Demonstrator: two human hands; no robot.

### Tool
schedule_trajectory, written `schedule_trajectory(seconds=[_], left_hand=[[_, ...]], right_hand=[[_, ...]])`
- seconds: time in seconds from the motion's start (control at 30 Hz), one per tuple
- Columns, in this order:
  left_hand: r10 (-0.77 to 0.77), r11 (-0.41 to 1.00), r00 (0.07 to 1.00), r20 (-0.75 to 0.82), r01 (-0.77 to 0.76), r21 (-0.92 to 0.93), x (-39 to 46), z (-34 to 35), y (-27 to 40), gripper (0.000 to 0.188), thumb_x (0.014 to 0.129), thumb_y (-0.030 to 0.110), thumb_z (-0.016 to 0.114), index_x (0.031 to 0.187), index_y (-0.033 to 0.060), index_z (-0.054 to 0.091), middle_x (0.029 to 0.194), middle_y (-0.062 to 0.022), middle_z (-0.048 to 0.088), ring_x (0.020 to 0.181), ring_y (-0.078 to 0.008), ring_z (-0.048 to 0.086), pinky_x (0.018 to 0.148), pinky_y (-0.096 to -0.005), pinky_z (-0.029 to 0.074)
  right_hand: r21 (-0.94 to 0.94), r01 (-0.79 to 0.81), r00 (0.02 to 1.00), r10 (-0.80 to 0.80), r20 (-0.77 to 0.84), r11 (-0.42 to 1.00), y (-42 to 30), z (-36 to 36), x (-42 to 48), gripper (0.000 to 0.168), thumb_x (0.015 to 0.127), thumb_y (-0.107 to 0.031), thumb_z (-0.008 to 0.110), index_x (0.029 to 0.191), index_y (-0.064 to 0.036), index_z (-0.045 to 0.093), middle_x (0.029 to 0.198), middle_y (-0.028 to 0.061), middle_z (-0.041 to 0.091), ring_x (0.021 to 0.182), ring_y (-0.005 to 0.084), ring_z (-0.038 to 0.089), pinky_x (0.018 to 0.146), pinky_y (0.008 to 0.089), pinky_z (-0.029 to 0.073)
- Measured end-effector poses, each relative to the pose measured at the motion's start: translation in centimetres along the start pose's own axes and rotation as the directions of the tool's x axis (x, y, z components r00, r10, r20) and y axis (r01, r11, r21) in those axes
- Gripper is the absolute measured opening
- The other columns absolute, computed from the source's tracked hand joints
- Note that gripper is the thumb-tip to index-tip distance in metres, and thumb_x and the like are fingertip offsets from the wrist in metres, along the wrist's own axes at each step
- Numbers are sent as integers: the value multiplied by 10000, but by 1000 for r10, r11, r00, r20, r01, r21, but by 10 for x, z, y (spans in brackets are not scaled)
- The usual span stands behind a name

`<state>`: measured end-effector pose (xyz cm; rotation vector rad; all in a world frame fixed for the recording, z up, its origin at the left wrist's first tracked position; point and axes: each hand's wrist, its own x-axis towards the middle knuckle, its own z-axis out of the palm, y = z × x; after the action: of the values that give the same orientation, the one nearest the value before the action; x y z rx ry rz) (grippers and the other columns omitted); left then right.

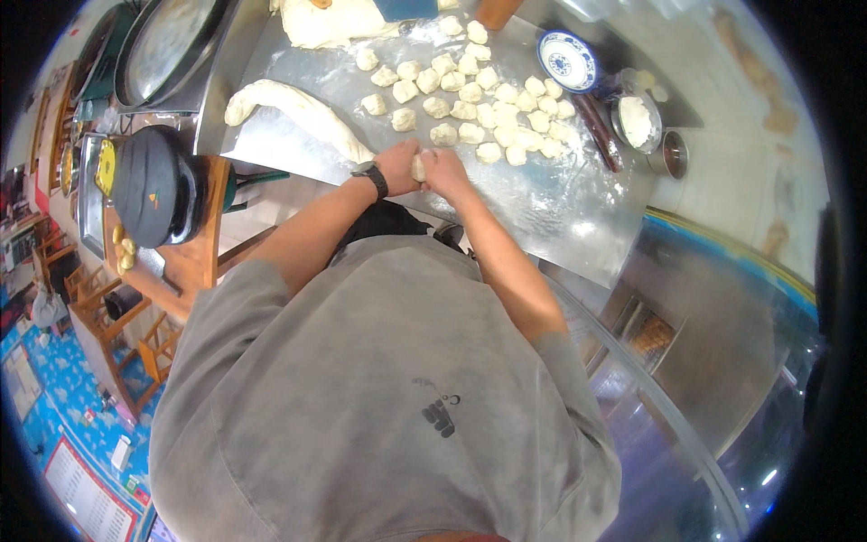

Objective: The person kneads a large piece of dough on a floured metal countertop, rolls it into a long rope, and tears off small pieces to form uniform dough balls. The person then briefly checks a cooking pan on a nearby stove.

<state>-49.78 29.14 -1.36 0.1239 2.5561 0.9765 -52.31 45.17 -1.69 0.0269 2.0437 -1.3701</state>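
A thick rope of dough (298, 112) curves across the floured metal worktop (305, 150) and runs up to my left hand (397, 168). That hand, with a dark watch on its wrist, is closed around the rope's near end. My right hand (443, 173) meets it and grips the stub of dough (418, 167) showing between the two hands. The fingers hide most of this stub, so whether it is still joined to the rope cannot be seen. Just beyond my hands lie several small dough pieces (436, 107) in loose rows, bunched closer together at the right.
A large slab of dough (332, 24) lies at the far edge beside a blue scraper (406, 8). At right are a patterned bowl (567, 61), a dark rolling pin (596, 132), a flour bowl (637, 122) and a metal cup (670, 154). A black round appliance (152, 186) stands left.
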Motion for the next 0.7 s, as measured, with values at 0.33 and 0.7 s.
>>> schedule_trajectory(seconds=[0.33,0.7], left_hand=[[-205,946,975,81,176,273,-2,-17,44,280,873,208,597,1087,67,710,1044,-184,746,1014,-347,716,894,-465,548],[-58,978,991,118,33,208,28,34,-50,763,777,665,672,1195,27,690,1183,-188,705,1183,-351,636,1052,-491,429]], right_hand=[[-223,62,948,-127,-291,973,2,17,15,369,944,-223,503,934,105,671,827,281,682,767,347,659,733,448,513],[-185,701,695,-718,-42,689,-276,-14,-77,290,1007,-215,511,1002,39,650,911,127,665,827,212,629,757,374,505]])
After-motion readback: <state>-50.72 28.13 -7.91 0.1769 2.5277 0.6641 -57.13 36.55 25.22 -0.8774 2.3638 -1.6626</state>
